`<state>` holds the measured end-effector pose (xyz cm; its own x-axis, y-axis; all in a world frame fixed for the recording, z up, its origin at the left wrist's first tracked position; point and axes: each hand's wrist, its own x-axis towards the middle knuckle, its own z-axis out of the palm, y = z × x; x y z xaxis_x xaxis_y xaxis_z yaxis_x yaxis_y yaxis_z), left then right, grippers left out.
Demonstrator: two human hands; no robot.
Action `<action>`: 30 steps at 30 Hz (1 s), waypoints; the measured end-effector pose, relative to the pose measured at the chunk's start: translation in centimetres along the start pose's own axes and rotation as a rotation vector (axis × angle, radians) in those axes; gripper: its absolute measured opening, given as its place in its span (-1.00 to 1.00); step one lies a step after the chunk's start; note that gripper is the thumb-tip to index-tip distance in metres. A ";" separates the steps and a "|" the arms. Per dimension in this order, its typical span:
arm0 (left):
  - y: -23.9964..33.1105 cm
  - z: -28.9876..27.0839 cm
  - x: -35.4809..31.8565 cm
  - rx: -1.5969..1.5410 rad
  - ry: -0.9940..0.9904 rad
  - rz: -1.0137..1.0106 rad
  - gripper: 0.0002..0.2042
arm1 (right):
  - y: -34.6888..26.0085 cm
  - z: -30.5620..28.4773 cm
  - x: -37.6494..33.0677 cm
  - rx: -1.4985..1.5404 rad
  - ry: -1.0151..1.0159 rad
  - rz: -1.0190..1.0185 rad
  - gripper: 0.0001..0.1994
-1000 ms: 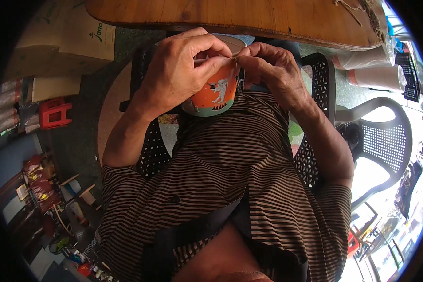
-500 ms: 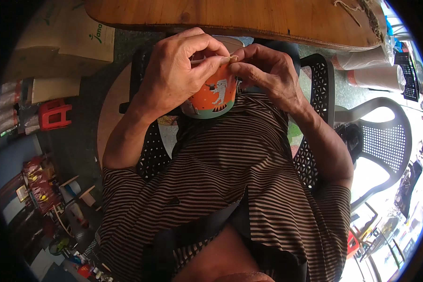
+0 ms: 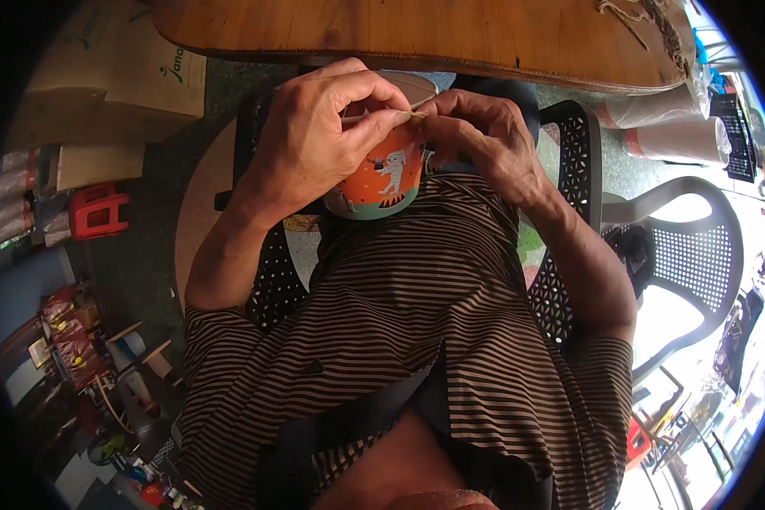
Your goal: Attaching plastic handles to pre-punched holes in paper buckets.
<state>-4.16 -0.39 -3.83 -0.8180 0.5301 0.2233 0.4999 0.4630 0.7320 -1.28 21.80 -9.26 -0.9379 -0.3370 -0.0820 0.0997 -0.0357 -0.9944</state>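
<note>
An orange paper bucket (image 3: 389,176) with a white mummy figure and a green base rests in my lap, below the table edge. My left hand (image 3: 314,127) comes over its left side, thumb and forefinger pinched at the rim. Between the fingertips of both hands runs a short piece of thin tan twine (image 3: 417,114). From the right, my right hand (image 3: 491,136) pinches the other part of that twine, its fingers curled. The hands hide much of the bucket's rim, and I cannot make out how the twine meets it.
A brown wooden table (image 3: 399,34) crosses the top, with loose twine (image 3: 673,51) at its right end. Cardboard boxes (image 3: 149,72) and a red stool (image 3: 99,210) stand at left. At right are a grey plastic chair (image 3: 697,242) and wrapped rolls (image 3: 678,141).
The bucket has shifted slightly down and left. My fingertips have drawn a little apart, and more of the twine shows between them.
</note>
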 end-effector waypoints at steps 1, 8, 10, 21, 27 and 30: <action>0.0 0.0 0.0 0.000 -0.001 -0.001 -0.92 | -0.1 0.0 0.0 0.001 0.000 0.001 -0.72; -0.5 0.2 -0.1 0.039 0.015 0.044 -0.93 | 0.4 -0.4 0.2 -0.011 -0.044 -0.029 -0.68; -0.4 0.1 -0.1 0.052 0.000 0.042 -0.93 | 0.5 -0.3 0.2 -0.057 -0.034 -0.041 -0.68; 0.0 -0.7 -0.3 0.074 -0.023 -0.013 -0.92 | 0.8 -0.5 0.3 0.021 -0.015 0.008 -0.71; -0.4 -0.4 -0.2 0.202 0.028 0.112 -0.92 | 0.3 -0.4 0.2 -0.001 -0.004 0.036 -0.70; -0.8 -0.3 -0.1 0.168 0.035 0.138 -0.92 | -0.3 -0.2 0.0 0.020 0.004 0.054 -0.71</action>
<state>-4.55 -1.04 -4.21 -0.7465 0.5731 0.3379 0.6456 0.5012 0.5762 -1.43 22.03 -8.96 -0.9322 -0.3355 -0.1360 0.1569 -0.0358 -0.9870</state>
